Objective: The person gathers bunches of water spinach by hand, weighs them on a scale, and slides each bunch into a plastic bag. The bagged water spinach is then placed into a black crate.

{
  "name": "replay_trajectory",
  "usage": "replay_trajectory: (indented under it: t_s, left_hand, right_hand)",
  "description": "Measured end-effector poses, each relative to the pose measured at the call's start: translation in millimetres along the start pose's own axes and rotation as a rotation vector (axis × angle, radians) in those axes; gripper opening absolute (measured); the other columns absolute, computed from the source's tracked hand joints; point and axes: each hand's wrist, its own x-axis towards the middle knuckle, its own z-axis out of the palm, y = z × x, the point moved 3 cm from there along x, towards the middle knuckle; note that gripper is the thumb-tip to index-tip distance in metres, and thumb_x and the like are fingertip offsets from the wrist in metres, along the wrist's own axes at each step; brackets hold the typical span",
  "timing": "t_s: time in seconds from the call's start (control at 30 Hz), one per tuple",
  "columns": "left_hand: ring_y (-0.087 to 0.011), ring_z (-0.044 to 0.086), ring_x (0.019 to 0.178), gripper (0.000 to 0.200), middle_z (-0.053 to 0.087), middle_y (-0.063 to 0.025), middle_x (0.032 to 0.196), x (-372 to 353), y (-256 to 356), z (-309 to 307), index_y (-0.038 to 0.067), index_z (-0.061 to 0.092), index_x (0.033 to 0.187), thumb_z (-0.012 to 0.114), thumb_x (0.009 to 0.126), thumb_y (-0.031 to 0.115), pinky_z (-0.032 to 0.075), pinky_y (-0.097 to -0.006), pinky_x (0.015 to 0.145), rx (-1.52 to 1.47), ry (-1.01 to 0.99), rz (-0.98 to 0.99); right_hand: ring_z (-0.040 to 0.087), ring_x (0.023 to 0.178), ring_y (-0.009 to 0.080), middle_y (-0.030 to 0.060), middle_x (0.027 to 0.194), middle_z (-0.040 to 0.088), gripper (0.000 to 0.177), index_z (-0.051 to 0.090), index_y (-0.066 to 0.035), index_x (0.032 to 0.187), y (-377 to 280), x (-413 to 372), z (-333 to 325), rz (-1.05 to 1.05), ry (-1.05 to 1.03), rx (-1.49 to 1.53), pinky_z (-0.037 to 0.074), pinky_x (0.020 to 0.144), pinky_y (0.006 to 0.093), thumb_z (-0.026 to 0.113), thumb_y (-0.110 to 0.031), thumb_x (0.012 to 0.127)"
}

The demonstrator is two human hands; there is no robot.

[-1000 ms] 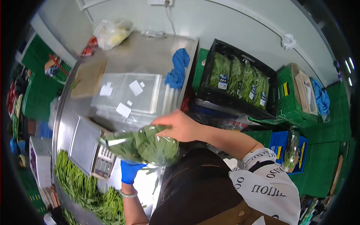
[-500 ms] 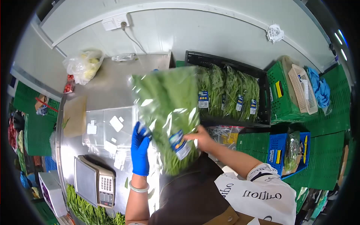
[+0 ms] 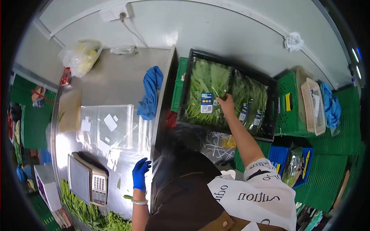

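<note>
In the head view, a clear bag of leafy greens [image 3: 205,82] with a blue and white label lies in the black crate [image 3: 227,130]. My bare right hand [image 3: 226,104] is closed on its right edge, fingertips partly hidden. Beside it, more bagged greens [image 3: 252,94] fill the crate's right part. My left hand [image 3: 140,175], in a blue glove, hangs near the table's front edge with its fingers loosely apart and nothing in them. Closest to it are clear plastic bags [image 3: 119,134] with white labels on the steel table.
A scale [image 3: 88,179] stands at the table's left, with loose green stems [image 3: 88,211] below it. A blue cloth [image 3: 150,92] lies at the table's right edge. Green crates [image 3: 293,107] and a blue basket [image 3: 275,154] are on the right.
The bag of greens went from above the table, between both hands, rightward into the black crate with my right hand. My left hand let go and moved lower. The blue cloth is now uncovered.
</note>
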Motion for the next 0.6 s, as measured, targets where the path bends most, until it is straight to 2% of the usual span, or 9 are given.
replay_trajectory:
  t_s: [0.1, 0.2, 0.33, 0.43, 0.47, 0.53, 0.57, 0.6]
  left_hand:
    - [-0.0151, 0.061, 0.087, 0.032, 0.067, -0.0093, 0.100, -20, -27, -26, 0.002, 0.058, 0.118, 0.053, 0.090, 0.016, 0.045, -0.0265, 0.077, -0.053, 0.119, -0.027]
    - [-0.0152, 0.061, 0.086, 0.031, 0.067, -0.0096, 0.100, -38, -54, -41, 0.001, 0.059, 0.117, 0.053, 0.090, 0.017, 0.046, -0.0262, 0.076, -0.109, 0.213, -0.088]
    - [-0.0157, 0.062, 0.084, 0.031, 0.066, -0.0109, 0.100, -60, -99, -55, 0.000, 0.057, 0.117, 0.054, 0.091, 0.016, 0.047, -0.0262, 0.075, -0.210, 0.315, -0.153]
    - [-0.0196, 0.062, 0.087, 0.033, 0.065, -0.0147, 0.102, -78, -133, -62, -0.002, 0.056, 0.118, 0.055, 0.090, 0.016, 0.050, -0.0300, 0.077, -0.285, 0.333, -0.164]
    - [-0.0193, 0.062, 0.086, 0.032, 0.065, -0.0139, 0.101, -80, -161, -70, -0.002, 0.057, 0.116, 0.054, 0.091, 0.016, 0.050, -0.0296, 0.077, -0.176, 0.296, -0.055]
    - [-0.0196, 0.063, 0.085, 0.030, 0.065, -0.0126, 0.102, -80, -218, -81, -0.001, 0.058, 0.114, 0.056, 0.089, 0.016, 0.051, -0.0297, 0.076, -0.083, 0.235, 0.080]
    - [-0.0203, 0.063, 0.084, 0.030, 0.065, -0.0120, 0.103, -81, -241, -84, 0.000, 0.059, 0.113, 0.059, 0.088, 0.016, 0.051, -0.0303, 0.074, -0.094, 0.210, 0.104]
    - [-0.0203, 0.063, 0.083, 0.030, 0.065, -0.0114, 0.102, -81, -241, -84, 0.000, 0.060, 0.113, 0.060, 0.087, 0.017, 0.051, -0.0303, 0.073, -0.135, 0.215, 0.052]
  right_hand:
    - [0.038, 0.125, 0.0384, 0.0215, 0.139, 0.036, 0.083, 0.035, -0.001, 0.136, -56, -46, -7, -0.617, 0.297, -0.472, 0.033, 0.102, 0.0493, 0.072, -0.044, 0.075]
    - [0.027, 0.133, 0.0373, 0.0219, 0.141, 0.031, 0.086, 0.034, -0.003, 0.137, -74, -64, 22, -0.687, 0.139, -0.760, 0.025, 0.106, 0.0516, 0.071, -0.049, 0.074]
    - [0.028, 0.132, 0.0379, 0.0194, 0.142, 0.030, 0.084, 0.034, -0.005, 0.137, -53, -52, 47, -0.634, 0.176, -0.724, 0.026, 0.106, 0.0527, 0.071, -0.047, 0.075]
    - [0.028, 0.132, 0.0376, 0.0200, 0.141, 0.033, 0.081, 0.034, -0.005, 0.137, -43, -41, 41, -0.640, 0.126, -0.460, 0.026, 0.106, 0.0523, 0.071, -0.044, 0.077]
    - [0.030, 0.131, 0.0385, 0.0207, 0.139, 0.036, 0.076, 0.035, -0.004, 0.136, -43, -36, 31, -0.584, 0.171, -0.349, 0.027, 0.106, 0.0499, 0.070, -0.039, 0.079]
    - [0.037, 0.126, 0.0374, 0.0215, 0.135, 0.039, 0.075, 0.037, -0.001, 0.135, -34, -13, 12, -0.372, 0.286, -0.187, 0.031, 0.103, 0.0474, 0.069, -0.041, 0.080]
    - [0.040, 0.123, 0.0369, 0.0219, 0.134, 0.041, 0.074, 0.038, 0.000, 0.134, -29, -2, 5, -0.264, 0.341, -0.104, 0.033, 0.102, 0.0462, 0.068, -0.042, 0.081]
    - [0.042, 0.121, 0.0360, 0.0213, 0.132, 0.043, 0.075, 0.037, 0.000, 0.134, -23, 9, 3, -0.152, 0.301, 0.009, 0.034, 0.100, 0.0461, 0.068, -0.043, 0.081]
